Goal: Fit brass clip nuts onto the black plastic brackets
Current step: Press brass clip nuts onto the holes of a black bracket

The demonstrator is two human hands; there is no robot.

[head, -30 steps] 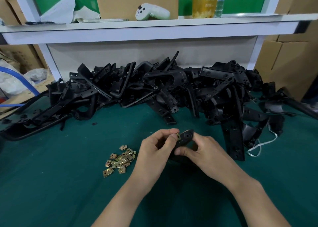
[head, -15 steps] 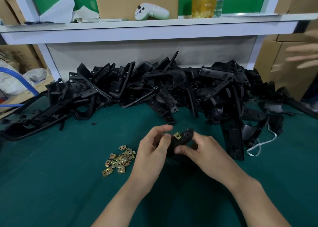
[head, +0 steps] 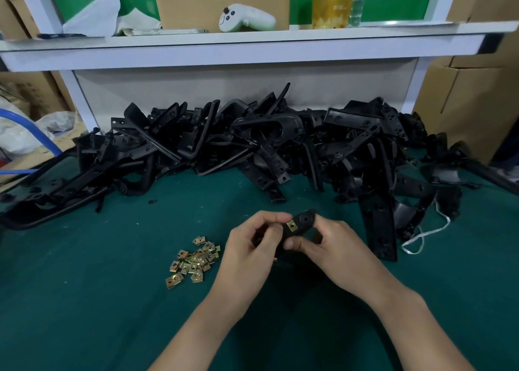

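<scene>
1. One black plastic bracket [head: 302, 224] is held above the mat, near the front centre of the bench. Its visible end is rounded and matte, with one circular recessed hole.
2. One brass clip nut [head: 291, 226], a small square of yellow-toned folded sheet metal with a central hole, sits on the bracket's left edge, just beside the round recess.
3. Two hands grip the bracket. The left hand [head: 247, 252] has its fingers curled round the bracket's left end, with the forefinger tip touching the nut's edge. The right hand [head: 334, 247] has its thumb pressed on the lower face and its fingers curled behind the far side.
4. Roughly twenty loose clip nuts [head: 195, 259] lie in one flat cluster just left of the left hand. They overlap, so an exact count cannot be made.
5. One long bracket heap [head: 252, 146] runs across the back of the bench. It holds dozens of black moulded parts – flat perforated strips, angled arms and oval frames – all tangled together.
6. One dark green mat [head: 84, 300] with a felt-like texture covers the bench surface.
7. One white cord [head: 421, 235] lies looped at the heap's right end.
8. One white shelf [head: 252, 47] above carries one pale game controller [head: 247, 18], one cardboard sheet [head: 196, 5] and one yellow-labelled bottle [head: 334, 2].
9. Brown cardboard boxes [head: 463, 103] stand at the right, and one blue hose [head: 28, 129] curves at the left.
</scene>
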